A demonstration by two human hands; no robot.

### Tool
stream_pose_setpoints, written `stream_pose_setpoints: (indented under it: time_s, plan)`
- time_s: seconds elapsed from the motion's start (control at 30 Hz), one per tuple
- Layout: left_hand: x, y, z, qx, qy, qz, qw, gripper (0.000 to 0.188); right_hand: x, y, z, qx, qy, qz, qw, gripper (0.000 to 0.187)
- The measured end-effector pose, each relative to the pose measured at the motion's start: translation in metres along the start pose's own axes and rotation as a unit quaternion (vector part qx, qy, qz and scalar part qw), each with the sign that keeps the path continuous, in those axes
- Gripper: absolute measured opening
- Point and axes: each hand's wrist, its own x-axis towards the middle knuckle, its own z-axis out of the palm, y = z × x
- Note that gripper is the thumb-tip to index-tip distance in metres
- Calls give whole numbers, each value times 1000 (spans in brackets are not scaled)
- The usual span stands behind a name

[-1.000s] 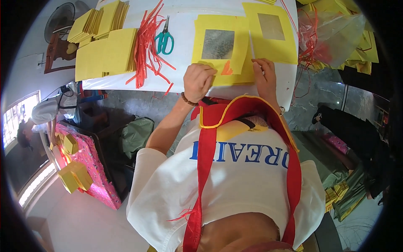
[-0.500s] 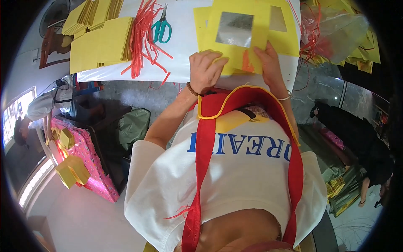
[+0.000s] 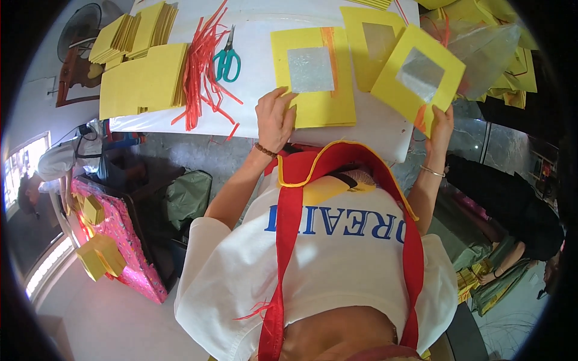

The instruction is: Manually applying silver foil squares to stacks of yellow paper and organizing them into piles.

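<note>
My right hand (image 3: 439,126) pinches the lower corner of a yellow joss paper sheet (image 3: 391,84) with a silver foil square and an orange mark, holding it tilted at the table's right edge. Another joss paper sheet (image 3: 367,69), partly covered by it, lies beneath. In front of me is a joss paper stack (image 3: 322,111), with a silver square and an orange stripe on top. My left hand (image 3: 277,117) has its curled fingers closed at that stack's lower left edge; the thumb is not clearly seen.
Green-handled scissors (image 3: 227,63) and red plastic strips (image 3: 198,66) lie left of the stack, beside piles of folded yellow paper (image 3: 141,78). A clear plastic bag (image 3: 490,54) sits at the right. Other people (image 3: 63,153) work at both sides, one by a pink-covered table (image 3: 129,240).
My right hand has moved right and toward me, taking one joss paper sheet off the stack. My left hand has shifted slightly left and nearer, at the sheets left in front of me.
</note>
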Motion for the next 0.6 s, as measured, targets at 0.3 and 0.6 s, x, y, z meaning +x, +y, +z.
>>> stream_pose_setpoints:
  time_s: [0.3,0.6]
  plan:
    - [0,-8,5,-23,-52,-152,987,57,-10,19,-8,-81,-115,106,984,36]
    - [0,-7,4,-14,-52,-124,991,60,-4,42,-13,-129,-129,70,981,45]
